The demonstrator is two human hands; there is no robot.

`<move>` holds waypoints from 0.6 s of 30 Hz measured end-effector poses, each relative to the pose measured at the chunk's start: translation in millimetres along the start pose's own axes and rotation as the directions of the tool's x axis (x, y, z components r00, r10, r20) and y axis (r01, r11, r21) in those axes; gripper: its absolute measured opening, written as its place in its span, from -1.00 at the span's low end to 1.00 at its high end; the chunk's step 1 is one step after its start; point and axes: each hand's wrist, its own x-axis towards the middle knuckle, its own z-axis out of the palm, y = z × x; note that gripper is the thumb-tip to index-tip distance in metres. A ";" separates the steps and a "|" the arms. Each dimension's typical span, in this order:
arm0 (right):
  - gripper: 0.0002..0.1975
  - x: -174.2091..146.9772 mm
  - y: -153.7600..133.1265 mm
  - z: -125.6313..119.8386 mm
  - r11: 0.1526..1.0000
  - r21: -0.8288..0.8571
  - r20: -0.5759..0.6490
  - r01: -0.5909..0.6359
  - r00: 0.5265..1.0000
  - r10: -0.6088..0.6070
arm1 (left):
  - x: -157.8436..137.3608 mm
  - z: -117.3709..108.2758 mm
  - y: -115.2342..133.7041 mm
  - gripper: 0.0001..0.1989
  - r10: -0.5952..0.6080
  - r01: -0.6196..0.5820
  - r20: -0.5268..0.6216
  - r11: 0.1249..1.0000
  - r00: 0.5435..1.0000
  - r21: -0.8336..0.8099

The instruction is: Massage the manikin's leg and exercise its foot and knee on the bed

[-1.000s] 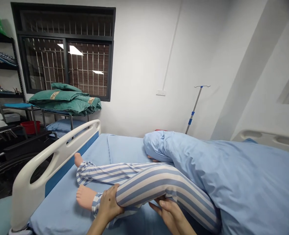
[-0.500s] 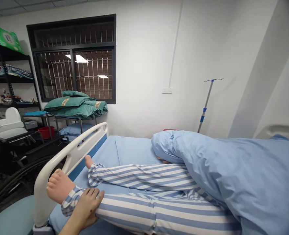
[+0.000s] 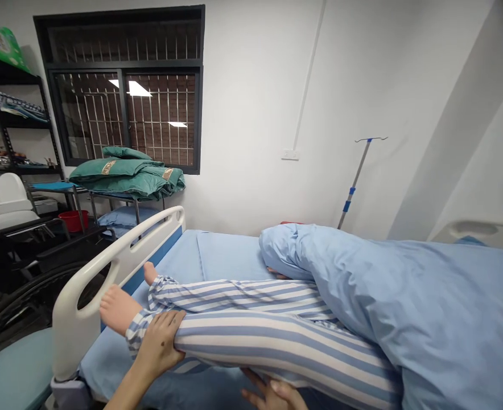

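My left hand (image 3: 163, 341) is closed around the lower leg, just above the ankle cuff, with its fingers over the top. The leg (image 3: 285, 339) wears blue-and-white striped trousers and bends slightly at the knee, its lower part held above the sheet. Its bare foot (image 3: 120, 310) points up towards the footboard. Beneath the knee, at the bottom edge, my right hand (image 3: 272, 394) shows with fingers apart, close under the trouser leg; whether it bears weight I cannot tell. The other leg (image 3: 238, 293) lies flat behind, its bare foot (image 3: 149, 273) near the footboard.
A light blue quilt (image 3: 362, 285) covers the upper body. The white footboard (image 3: 106, 273) closes off the bed's left end, with a wheelchair (image 3: 16, 279) beyond it. An IV pole (image 3: 354, 182) stands behind the bed. Green bedding (image 3: 127, 176) is piled under the window.
The near leg has risen off the bed and bent a little at the knee, my left hand still on it. My right hand has come into view under the knee.
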 end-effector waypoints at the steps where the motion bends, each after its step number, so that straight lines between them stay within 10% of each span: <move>1: -0.74 0.5 -9.7 -0.1 0.999 0.025 -0.014 0.030 0.999 -0.029 | 6.3 3.5 7.1 -0.37 -0.008 0.006 -0.036 0.999 0.999 -0.038; 9: -0.55 6.8 -91.0 45.2 0.981 0.082 -0.093 0.176 0.981 -0.168 | 52.5 39.2 78.4 -0.36 -0.211 0.170 -0.117 0.942 0.970 -0.291; 18: -0.59 8.6 -85.5 40.1 0.987 -0.064 -0.177 0.147 0.972 -0.156 | 31.7 90.0 96.9 -0.38 -0.316 0.303 0.012 0.896 0.949 -0.324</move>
